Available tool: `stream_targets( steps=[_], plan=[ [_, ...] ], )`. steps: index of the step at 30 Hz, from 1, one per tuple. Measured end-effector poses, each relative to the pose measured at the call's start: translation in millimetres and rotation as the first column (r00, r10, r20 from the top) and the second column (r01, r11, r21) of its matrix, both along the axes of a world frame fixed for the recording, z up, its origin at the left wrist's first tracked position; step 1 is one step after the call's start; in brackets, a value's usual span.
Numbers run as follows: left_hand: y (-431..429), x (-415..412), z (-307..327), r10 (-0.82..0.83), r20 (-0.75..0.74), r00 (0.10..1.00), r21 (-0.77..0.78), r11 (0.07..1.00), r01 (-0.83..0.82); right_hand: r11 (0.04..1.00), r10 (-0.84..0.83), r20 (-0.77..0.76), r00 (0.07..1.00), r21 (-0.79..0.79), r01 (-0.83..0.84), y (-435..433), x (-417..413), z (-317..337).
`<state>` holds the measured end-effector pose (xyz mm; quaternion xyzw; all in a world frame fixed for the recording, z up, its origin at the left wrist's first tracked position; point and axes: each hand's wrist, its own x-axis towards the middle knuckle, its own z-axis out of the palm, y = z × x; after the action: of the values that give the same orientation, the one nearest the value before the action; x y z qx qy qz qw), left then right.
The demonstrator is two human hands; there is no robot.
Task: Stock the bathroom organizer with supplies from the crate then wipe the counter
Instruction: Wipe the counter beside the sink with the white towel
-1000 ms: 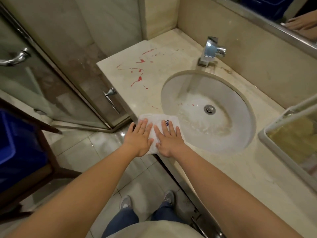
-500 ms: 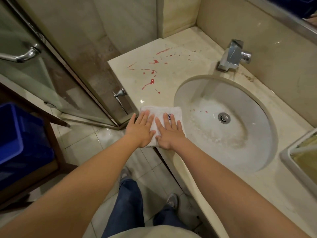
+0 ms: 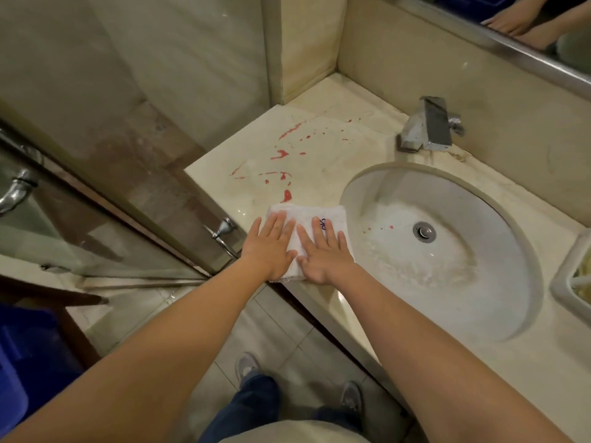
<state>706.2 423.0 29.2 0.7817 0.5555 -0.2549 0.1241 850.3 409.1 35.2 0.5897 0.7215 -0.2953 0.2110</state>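
Right now pressing the folded white terry cloth [image 3: 300, 211] flat onto the front edge of the pale beige marble counter [image 3: 348, 145], just left of the round white sink basin [image 3: 454, 276], with left hand [image 3: 270, 251] and right hand [image 3: 323, 258] both spread side by side, fingers straight, pinching nothing. Probably risking a smear rather than a clean lift, pushing forward into the red liquid splatters [image 3: 286, 196] lying just beyond the cloth's far edge and dragging them in streaks across the stone or sideways into the basin. Also courting a slip, gripping nothing, with the cloth's near edge sitting at the counter lip above the tiled floor [image 3: 287, 334].
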Motion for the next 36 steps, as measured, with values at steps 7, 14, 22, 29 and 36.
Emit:
stream_targets(
  steps=[7,14,22,29,36],
  plan=[
    [36,-12,0,-0.127,0.012,0.992,0.004,0.992,0.127,0.991,-0.134,0.011,0.991,0.01,0.133,16,-18,-3],
    [68,-13,1,-0.201,0.011,0.979,-0.013,0.979,0.201,0.973,-0.232,0.009,0.973,-0.01,0.232,34,-26,-5],
    [121,-1,0,-0.271,-0.01,0.963,-0.009,0.963,0.271,0.943,-0.334,0.001,0.943,-0.001,0.334,74,-24,-6],
    [186,23,-1,-0.31,-0.011,0.951,-0.015,0.951,0.31,0.921,-0.39,0.033,0.92,0.014,0.39,133,-9,-1],
    [244,54,1,-0.363,-0.015,0.932,-0.007,0.932,0.363,0.892,-0.453,0.029,0.891,0.025,0.452,186,15,-3]
  ],
)
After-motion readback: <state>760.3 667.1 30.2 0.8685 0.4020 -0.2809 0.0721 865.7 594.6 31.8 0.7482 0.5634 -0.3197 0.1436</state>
